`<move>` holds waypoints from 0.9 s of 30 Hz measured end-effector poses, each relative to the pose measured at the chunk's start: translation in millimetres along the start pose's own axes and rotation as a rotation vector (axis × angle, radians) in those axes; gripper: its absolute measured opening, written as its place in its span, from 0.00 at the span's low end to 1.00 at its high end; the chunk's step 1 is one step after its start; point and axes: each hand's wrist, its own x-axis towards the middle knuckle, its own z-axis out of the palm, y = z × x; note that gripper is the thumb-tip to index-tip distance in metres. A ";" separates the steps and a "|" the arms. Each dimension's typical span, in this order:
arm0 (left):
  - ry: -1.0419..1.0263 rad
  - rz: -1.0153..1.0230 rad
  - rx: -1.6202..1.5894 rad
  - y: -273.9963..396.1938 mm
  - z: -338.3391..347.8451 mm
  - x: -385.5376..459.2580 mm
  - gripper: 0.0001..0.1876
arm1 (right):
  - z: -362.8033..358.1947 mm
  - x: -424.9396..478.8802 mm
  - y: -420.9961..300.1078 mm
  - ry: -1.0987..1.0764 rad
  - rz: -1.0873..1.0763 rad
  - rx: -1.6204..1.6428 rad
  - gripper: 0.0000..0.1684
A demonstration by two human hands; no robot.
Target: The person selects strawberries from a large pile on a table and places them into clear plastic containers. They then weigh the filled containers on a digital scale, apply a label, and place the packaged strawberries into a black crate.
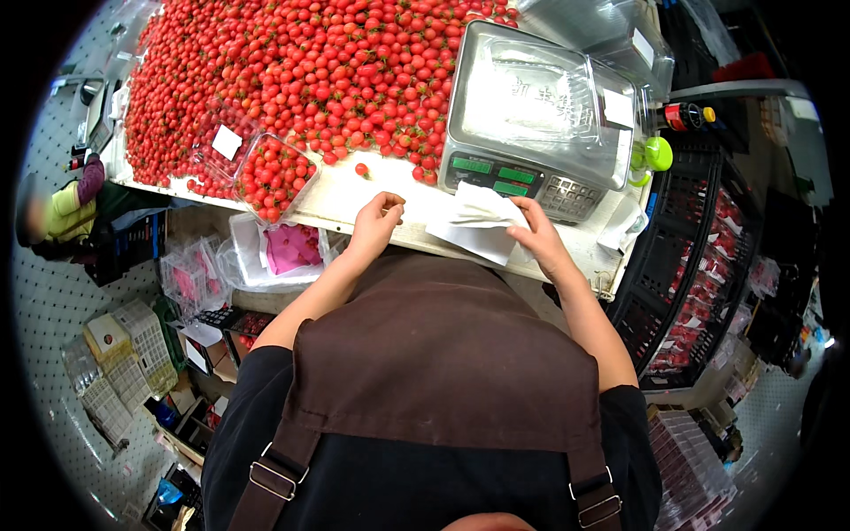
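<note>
My right hand (543, 237) pinches a crumpled white tissue or cloth (486, 204) between thumb and fingers, in front of the scale. Under it lies a flat white sheet of paper (473, 239) at the table's near edge. My left hand (377, 224) hovers over the near edge, fingers loosely curled and thumb a little apart, with nothing visible in it. Left of that hand, an open clear plastic clamshell (300, 197) holds cherry tomatoes (273, 178); its lid, bearing a white label (226, 142), leans back onto the pile.
A digital scale (514, 159) carries an empty clear clamshell (544, 86). Loose cherry tomatoes (312, 66) cover the table's far side. Black crates (664, 265) with packed tomatoes stand at right, near a green-capped bottle (659, 154). A lined white box (249, 255) sits below left. Another person (73, 206) is at far left.
</note>
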 end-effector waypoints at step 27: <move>-0.238 0.031 0.200 36.2 38.7 -1.2 0.36 | 40.9 -7.9 28.0 0.159 -0.552 -1.143 0.52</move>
